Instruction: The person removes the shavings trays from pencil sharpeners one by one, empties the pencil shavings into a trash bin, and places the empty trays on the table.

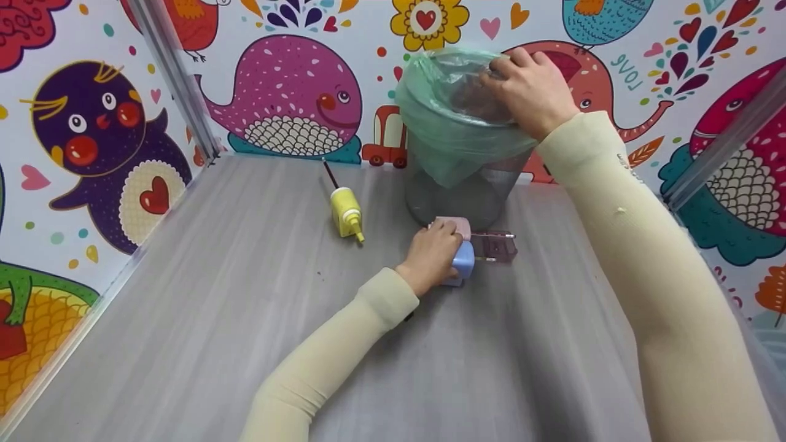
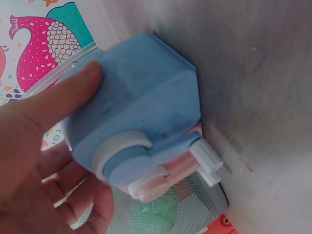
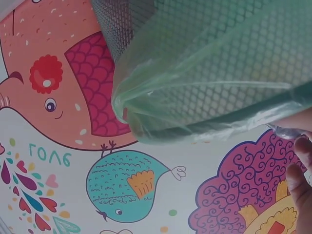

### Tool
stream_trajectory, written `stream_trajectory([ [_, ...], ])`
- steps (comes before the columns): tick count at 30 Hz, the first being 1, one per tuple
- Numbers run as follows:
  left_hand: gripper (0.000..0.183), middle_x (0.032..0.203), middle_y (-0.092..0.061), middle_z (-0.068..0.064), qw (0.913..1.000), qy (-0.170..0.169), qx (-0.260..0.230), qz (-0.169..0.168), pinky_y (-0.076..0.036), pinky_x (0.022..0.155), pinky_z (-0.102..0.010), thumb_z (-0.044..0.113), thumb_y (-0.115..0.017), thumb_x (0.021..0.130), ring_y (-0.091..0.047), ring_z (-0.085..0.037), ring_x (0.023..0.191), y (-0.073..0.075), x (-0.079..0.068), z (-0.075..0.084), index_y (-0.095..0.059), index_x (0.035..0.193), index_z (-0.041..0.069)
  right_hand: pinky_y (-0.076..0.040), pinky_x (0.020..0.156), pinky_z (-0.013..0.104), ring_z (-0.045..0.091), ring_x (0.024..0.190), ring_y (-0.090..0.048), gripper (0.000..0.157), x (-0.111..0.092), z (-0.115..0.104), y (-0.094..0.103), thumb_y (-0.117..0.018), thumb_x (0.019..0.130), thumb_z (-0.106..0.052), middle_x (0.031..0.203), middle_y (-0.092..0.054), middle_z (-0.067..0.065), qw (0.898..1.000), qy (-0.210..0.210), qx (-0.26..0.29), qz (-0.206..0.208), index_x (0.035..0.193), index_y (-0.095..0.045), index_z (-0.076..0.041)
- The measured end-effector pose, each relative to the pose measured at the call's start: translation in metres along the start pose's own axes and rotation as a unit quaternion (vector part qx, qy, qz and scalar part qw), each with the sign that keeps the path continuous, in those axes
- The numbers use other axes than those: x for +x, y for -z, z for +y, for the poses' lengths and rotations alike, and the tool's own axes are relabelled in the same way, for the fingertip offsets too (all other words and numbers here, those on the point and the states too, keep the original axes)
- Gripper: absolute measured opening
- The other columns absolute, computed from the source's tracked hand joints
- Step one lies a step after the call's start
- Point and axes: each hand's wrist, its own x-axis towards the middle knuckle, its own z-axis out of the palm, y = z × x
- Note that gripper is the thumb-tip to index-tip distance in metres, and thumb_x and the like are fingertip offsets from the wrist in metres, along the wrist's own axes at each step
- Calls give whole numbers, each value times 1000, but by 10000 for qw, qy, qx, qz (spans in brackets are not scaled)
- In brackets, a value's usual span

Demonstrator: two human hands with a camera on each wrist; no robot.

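Observation:
My left hand (image 1: 431,256) grips a blue crank pencil sharpener (image 2: 141,92), its thumb on the casing and fingers bent beneath. Right beside it is a pink crank sharpener (image 1: 455,226), mostly hidden in the left wrist view. Pencils (image 1: 500,235) stick out to the right of the pair, over a see-through dark-pink tray (image 1: 502,248). At the rim of a mesh bin (image 1: 451,199), my right hand (image 1: 531,89) pinches the green plastic bag (image 3: 195,92) that lines it. Its fingertips are partly cut off in the right wrist view.
A yellow crank sharpener (image 1: 345,212) with a dark pencil (image 1: 330,174) in its far end lies left of the bin. Cartoon-printed walls (image 1: 295,92) and metal posts (image 1: 175,73) border the grey table (image 1: 215,319) at the back and sides.

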Motion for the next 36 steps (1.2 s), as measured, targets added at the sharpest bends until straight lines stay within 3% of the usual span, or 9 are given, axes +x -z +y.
stream_trajectory([
  [6, 57, 119, -65, -1, 10000, -32, 44, 61, -57, 84, -35, 44, -87, 75, -60, -18, 115, 0, 0, 0, -71, 120, 14, -47, 99, 52, 39, 121, -49, 53, -3, 3, -1, -69, 87, 7, 135, -58, 20, 9997, -29, 106, 220, 135, -62, -13],
  [27, 59, 125, -64, -3, 9996, 116, -123, -211, -57, 91, -39, 44, -84, 79, -58, -21, 122, 0, 1, 1, -68, 126, 13, -46, 106, 54, 41, 124, -49, 58, -4, -1, -1, -69, 86, 9, 137, -57, 22, 9990, -391, 192, 99, 140, -57, -10],
  [36, 57, 123, -64, -2, 9999, 38, -106, -119, -56, 90, -39, 42, -85, 77, -58, -20, 120, 0, 1, -1, -69, 123, 13, -47, 105, 52, 39, 124, -51, 52, -4, -1, -2, -68, 88, 6, 134, -60, 21, 9985, -363, 223, 349, 136, -61, -11],
])
